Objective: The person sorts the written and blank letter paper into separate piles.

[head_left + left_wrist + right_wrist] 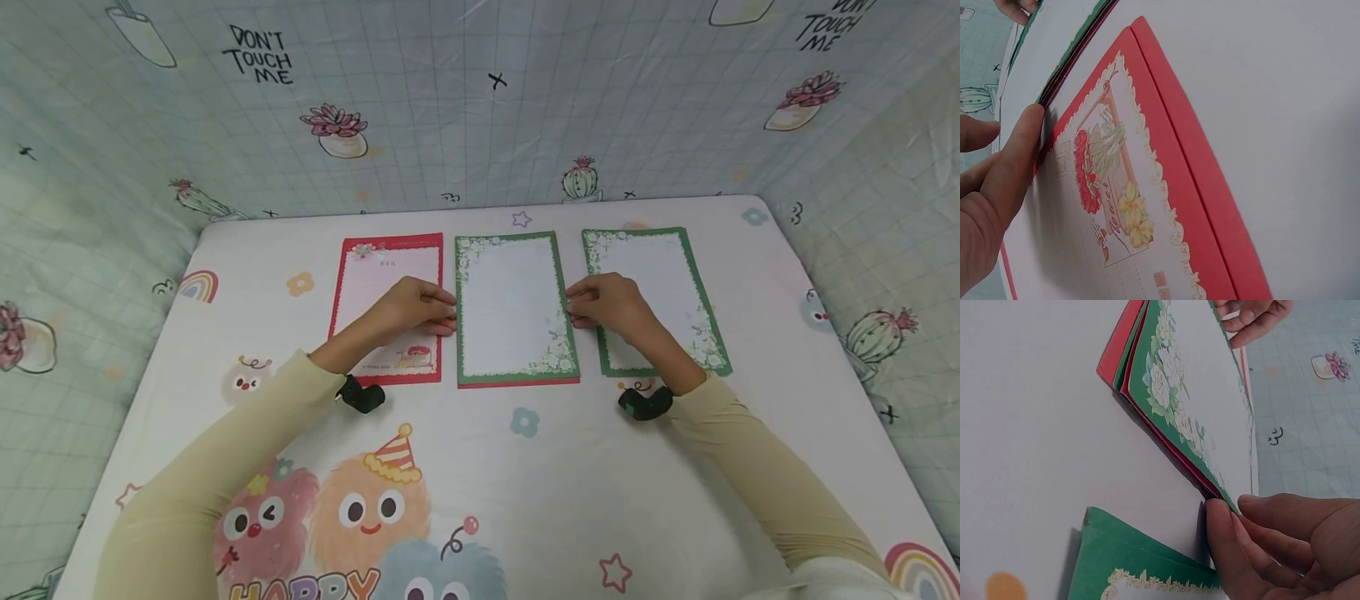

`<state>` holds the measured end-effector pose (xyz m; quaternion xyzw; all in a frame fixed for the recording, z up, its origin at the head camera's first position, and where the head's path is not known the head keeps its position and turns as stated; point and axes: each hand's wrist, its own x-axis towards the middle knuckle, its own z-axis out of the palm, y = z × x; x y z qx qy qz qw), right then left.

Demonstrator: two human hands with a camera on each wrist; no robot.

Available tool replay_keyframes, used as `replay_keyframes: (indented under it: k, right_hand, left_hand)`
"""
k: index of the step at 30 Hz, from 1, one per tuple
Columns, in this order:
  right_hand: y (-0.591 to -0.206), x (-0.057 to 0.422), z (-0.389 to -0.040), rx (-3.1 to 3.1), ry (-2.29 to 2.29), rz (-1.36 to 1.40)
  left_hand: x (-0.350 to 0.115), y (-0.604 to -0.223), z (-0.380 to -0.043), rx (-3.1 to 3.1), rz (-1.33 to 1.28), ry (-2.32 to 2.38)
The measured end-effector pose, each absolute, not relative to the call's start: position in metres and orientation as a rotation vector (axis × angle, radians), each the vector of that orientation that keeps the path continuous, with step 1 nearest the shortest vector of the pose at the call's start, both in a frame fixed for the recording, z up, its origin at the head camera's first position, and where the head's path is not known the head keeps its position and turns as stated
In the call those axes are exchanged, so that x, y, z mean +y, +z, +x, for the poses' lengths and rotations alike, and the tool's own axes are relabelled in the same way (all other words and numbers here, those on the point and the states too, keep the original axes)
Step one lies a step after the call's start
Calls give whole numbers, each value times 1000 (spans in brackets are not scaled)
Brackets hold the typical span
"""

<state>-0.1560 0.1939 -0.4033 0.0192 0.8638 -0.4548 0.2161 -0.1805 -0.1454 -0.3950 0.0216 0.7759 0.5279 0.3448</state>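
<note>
- Left: red-bordered pad (pixel 371 287) on bench (pixel 525 492), partly behind left hand (pixel 408 308); tiny print unreadable.
- Left grip: fingertip against middle stack's left edge, thumb clear.
- Centre: middle stack (pixel 513 308), green over red. Probably light, bendable, layers prone to sliding; best held by both long edges. Layer count unclear.
- Right grip: right hand (pixel 611 304) at its right edge; pinching or pressing, can't tell.
- Right: green-bordered pad (pixel 663 292), partly covered.

White bench (pixel 555 492) printed with cartoon faces (pixel 371 512), stars (pixel 616 572) and rainbows (pixel 199 286), surrounded by pale gridded cloth (pixel 427 75), decorated with potted plants (pixel 340 132) and "DON'T TOUCH ME" lettering (pixel 259 58)
</note>
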Motion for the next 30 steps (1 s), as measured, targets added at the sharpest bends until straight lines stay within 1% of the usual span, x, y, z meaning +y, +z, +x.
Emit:
replay_keyframes:
  k: [14,21,30]
  right_hand:
    - [-403,194,-152,2393,-1268,65]
    - [-403,193,-150,2536,-1134,-1]
    - [-404,192,-147,2587,-1111,-34]
  left_hand:
    - [-143,-402,-178,2065,70,1379]
    - [-137,-410,-177,2093,51,1413]
    - [-132,-414,-175,2086,36,1487]
